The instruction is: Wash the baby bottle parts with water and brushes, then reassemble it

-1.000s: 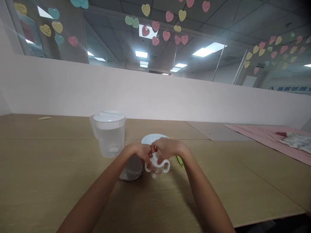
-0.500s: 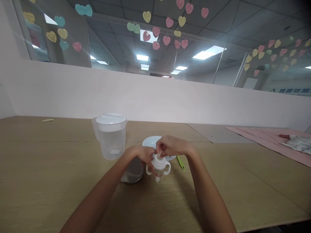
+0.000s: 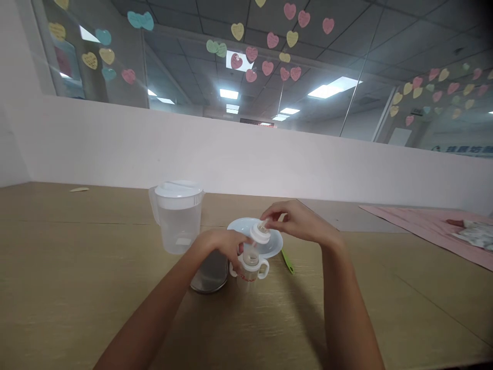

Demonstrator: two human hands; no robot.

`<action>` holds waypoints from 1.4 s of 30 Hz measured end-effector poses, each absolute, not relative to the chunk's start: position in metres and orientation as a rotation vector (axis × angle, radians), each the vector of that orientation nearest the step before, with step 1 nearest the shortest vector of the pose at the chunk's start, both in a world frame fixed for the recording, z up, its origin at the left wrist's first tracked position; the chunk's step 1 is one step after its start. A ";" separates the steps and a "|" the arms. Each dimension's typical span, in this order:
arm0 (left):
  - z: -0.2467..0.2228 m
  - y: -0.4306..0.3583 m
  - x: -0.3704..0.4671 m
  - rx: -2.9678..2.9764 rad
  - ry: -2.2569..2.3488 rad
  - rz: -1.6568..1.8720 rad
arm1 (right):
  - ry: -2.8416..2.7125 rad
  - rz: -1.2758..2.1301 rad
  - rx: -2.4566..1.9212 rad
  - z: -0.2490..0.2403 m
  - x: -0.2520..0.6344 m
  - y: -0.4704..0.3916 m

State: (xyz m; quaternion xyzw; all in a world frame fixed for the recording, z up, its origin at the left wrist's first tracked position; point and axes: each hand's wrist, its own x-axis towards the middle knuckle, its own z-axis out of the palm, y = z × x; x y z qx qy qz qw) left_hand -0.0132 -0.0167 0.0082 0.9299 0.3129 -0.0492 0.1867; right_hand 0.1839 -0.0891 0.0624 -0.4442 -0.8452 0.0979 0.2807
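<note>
My left hand (image 3: 231, 246) grips the left side of a clear baby bottle (image 3: 248, 273), which has white side handles and an uncovered neck. Above and slightly right of the neck, my right hand (image 3: 283, 220) pinches the nipple of a white bottle cap (image 3: 261, 232), held apart from the bottle. Behind them lies a white plate (image 3: 276, 244) or shallow bowl, with a green-handled utensil (image 3: 287, 262) at its right edge. A dark round container (image 3: 210, 277) with a metal rim is partly hidden behind my left hand and forearm.
A lidded clear pitcher (image 3: 179, 221) stands left of the plate on the wooden table (image 3: 96, 262). A pink cloth (image 3: 423, 226) with a patterned item (image 3: 477, 231) lies at the far right. Behind the table runs a white wall (image 3: 239, 159) below glass with heart-shaped notes.
The white cap has come off the bottle, lifted up and to the right by my right hand. My left hand still holds the bottle. The view has shifted slightly.
</note>
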 end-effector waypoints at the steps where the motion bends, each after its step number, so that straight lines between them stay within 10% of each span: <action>1: 0.014 -0.020 -0.016 2.638 0.874 -0.058 | -2.214 0.243 -1.181 0.065 0.187 -0.093; 15: 0.036 -0.039 -0.003 2.370 0.661 0.895 | -1.681 -0.030 -1.067 0.070 0.199 -0.100; 42: -0.036 0.010 0.012 2.900 1.552 0.320 | -1.524 -0.104 -1.259 0.067 0.227 -0.090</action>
